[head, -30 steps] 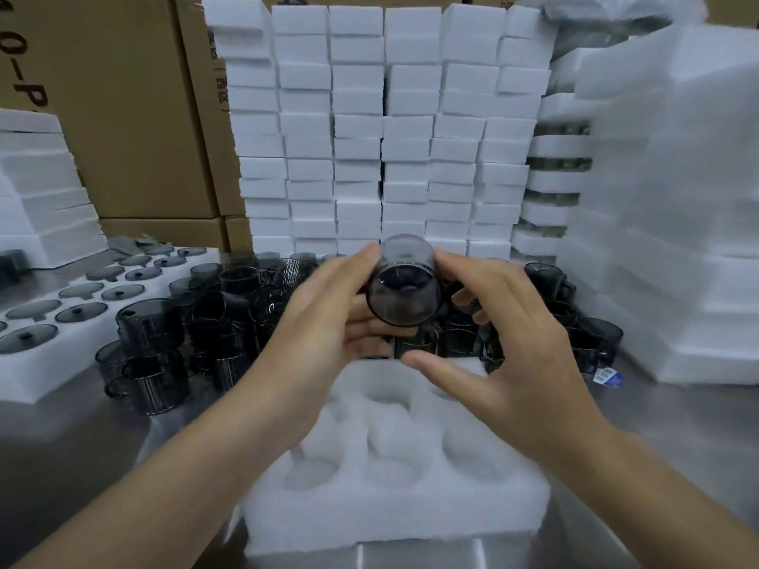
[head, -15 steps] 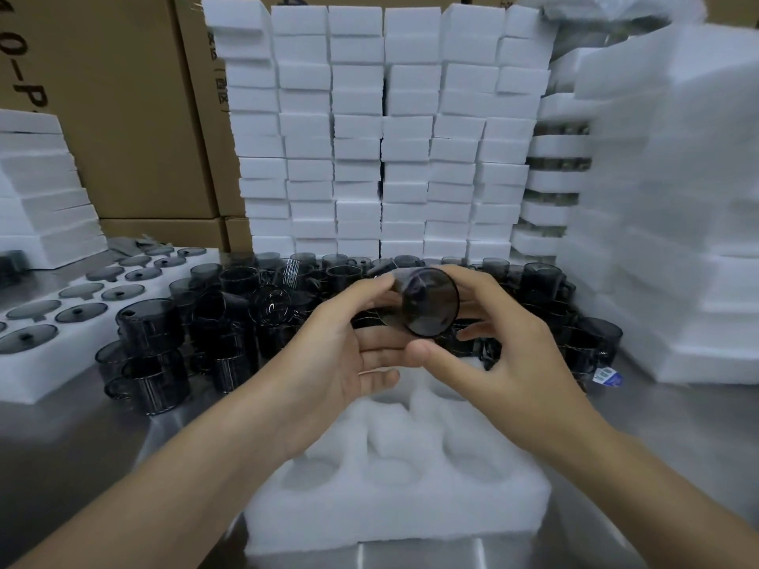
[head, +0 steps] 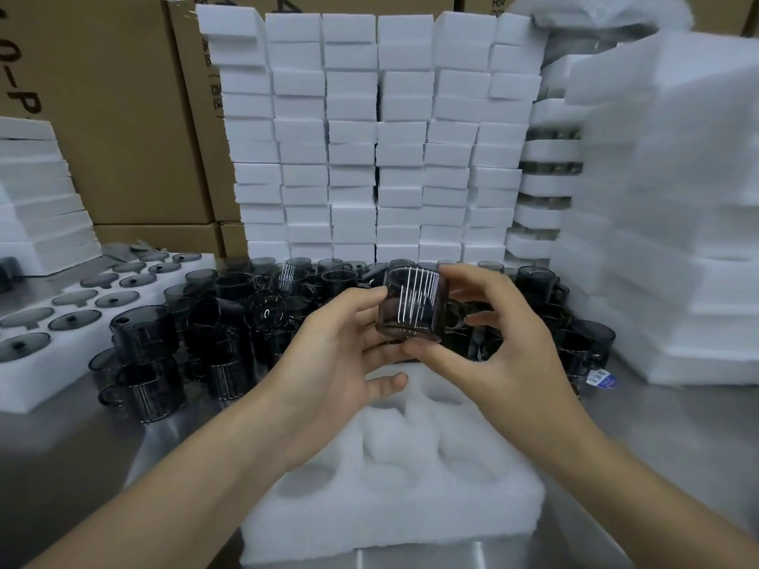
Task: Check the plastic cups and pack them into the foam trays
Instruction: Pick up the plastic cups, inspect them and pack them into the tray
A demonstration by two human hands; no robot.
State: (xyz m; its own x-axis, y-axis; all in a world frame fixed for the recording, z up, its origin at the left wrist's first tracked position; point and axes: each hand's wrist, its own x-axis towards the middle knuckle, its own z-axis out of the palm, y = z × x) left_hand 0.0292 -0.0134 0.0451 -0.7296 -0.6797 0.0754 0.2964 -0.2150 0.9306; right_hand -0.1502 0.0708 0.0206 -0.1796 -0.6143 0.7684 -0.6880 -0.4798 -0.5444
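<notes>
- The step in hand looks to be the check: a smoky grey see-through plastic cup (head: 412,308) is held up between both hands for inspection and is not yet packed.
- The left hand (head: 328,363) grasps it from the left. The thumb lies on the upper side wall and the other fingers (head: 369,349) are curled under and behind the base.
- The right hand (head: 509,355) grasps it from the right. The thumb is under the base edge, the index finger is on the upper wall, and the remaining fingers (head: 493,318) are curled by the far side.
- I cannot tell whether those last fingers touch the wall or a handle, because the dark cups behind muddle that edge.
- The cup is roughly upright, mouth up, in the air above the far edge of the white foam tray with round pockets (head: 369,527). It touches neither the tray nor the steel tabletop (head: 61,466) that the tray lies on.
- Every pocket that shows in that tray is unfilled.
- If the cup passes, the next move calls for lowering it toward the person into a pocket. One hand should let go so the other can seat it with a straight push.
- Behind the hands, a heap of like dark cups (head: 230,322) sits on the tabletop.
- At the left, a second foam tray (head: 41,388) holds dark round lids.
- Stacked white foam blocks (head: 369,137) and cardboard boxes (head: 115,117) stand at the back.
</notes>
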